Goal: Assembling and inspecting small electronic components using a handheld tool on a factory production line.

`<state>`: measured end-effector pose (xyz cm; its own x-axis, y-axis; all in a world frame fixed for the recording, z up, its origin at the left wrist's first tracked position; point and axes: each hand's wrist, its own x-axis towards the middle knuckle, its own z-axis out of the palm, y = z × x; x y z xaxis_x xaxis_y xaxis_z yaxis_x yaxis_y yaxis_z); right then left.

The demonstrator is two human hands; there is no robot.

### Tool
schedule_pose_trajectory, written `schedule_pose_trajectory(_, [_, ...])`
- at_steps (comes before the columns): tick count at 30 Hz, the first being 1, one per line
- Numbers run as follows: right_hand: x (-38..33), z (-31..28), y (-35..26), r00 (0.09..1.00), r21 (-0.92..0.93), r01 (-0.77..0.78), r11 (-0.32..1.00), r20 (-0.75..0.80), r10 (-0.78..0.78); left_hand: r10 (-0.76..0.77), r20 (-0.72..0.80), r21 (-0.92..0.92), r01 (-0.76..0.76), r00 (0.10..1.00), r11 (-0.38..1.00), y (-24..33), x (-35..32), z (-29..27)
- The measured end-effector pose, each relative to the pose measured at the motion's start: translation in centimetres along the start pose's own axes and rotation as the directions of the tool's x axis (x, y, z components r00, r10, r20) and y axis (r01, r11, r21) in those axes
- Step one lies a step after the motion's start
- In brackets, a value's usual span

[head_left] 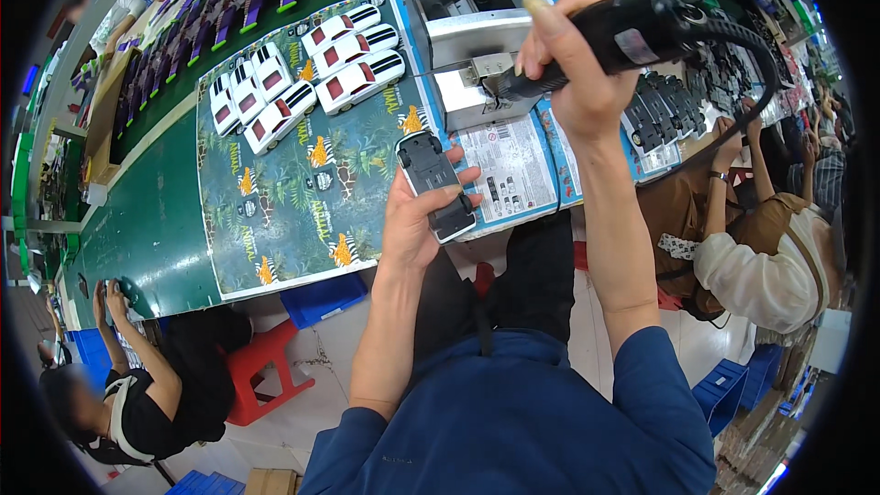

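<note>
The green table [156, 220] carries a jungle-print mat [293, 211] with white toy cars [302, 73] at its far end. Your right hand [573, 73] is clenched around a black electric screwdriver [632, 32], raised above the table. Your left hand [412, 220] grasps an upturned toy car [435, 185] over the mat's near edge.

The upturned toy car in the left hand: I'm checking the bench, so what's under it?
Under the toy car are the left hand fingers and a printed sheet on the green table. The car's top side is hidden.
</note>
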<state>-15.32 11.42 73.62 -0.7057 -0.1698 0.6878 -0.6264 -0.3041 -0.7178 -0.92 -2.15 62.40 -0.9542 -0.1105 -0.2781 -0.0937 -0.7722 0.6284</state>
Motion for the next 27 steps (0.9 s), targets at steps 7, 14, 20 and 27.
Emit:
schedule_pose_trajectory(7, [0.7,1.0,0.1,0.979,0.0,-0.198,0.98,0.057,0.198,0.011,-0.051,-0.121,-0.017,0.999,0.993,-0.5,1.0,-1.4])
schedule_pose_trajectory(14, [-4.5,1.7,-4.3,0.952,0.511,-0.298,0.806,0.094,0.292,-0.007,-0.038,-0.146,0.001,0.999,0.989,0.0,1.1,-1.1])
schedule_pose_trajectory(20, [-6.5,2.3,-4.5,0.928,0.345,-0.36,0.867,0.226,0.295,-0.04,-0.038,-0.165,0.033,0.998,0.986,-0.5,1.8,-1.8])
schedule_pose_trajectory(27, [-7.0,3.3,-3.6,0.906,0.242,-0.381,0.892,0.291,0.308,-0.122,-0.017,-0.299,0.111,0.992,0.948,-0.7,2.5,-2.3])
